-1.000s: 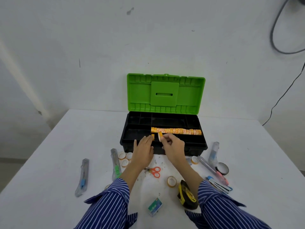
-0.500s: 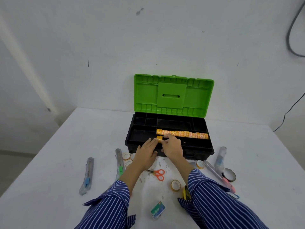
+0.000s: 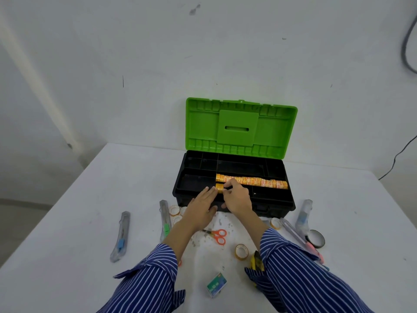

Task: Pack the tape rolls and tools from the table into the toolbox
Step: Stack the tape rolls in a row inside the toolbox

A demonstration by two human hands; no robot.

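A black toolbox [image 3: 275, 205] with its green lid [image 3: 240, 127] raised stands on the white table [image 3: 90, 199]. A long row of orange tape rolls [image 3: 259, 181] lies in a middle compartment. Below its left end stand a couple of small orange tape rolls [image 3: 219, 187] in the front compartment. My right hand [image 3: 237, 196] pinches them from the right. My left hand [image 3: 202, 205] lies flat with straight fingers touching their left side. Loose clear tape rolls lie by the box: several [image 3: 174, 211] at the left, one [image 3: 241, 251] near my right sleeve, one [image 3: 275, 223] at the right.
Utility knives lie at the left [image 3: 120, 236] and centre-left [image 3: 164, 219], another [image 3: 303, 214] at the right. Orange scissors [image 3: 217, 236], a black tape roll [image 3: 316, 238], a pink-tipped pen [image 3: 302, 240], a yellow tape measure [image 3: 256, 260] and a small green box [image 3: 216, 285] lie nearby.
My right hand has lowered a small orange tape roll from above the box rim into the front compartment. My left hand has slid forward against it. The view has shifted slightly left.
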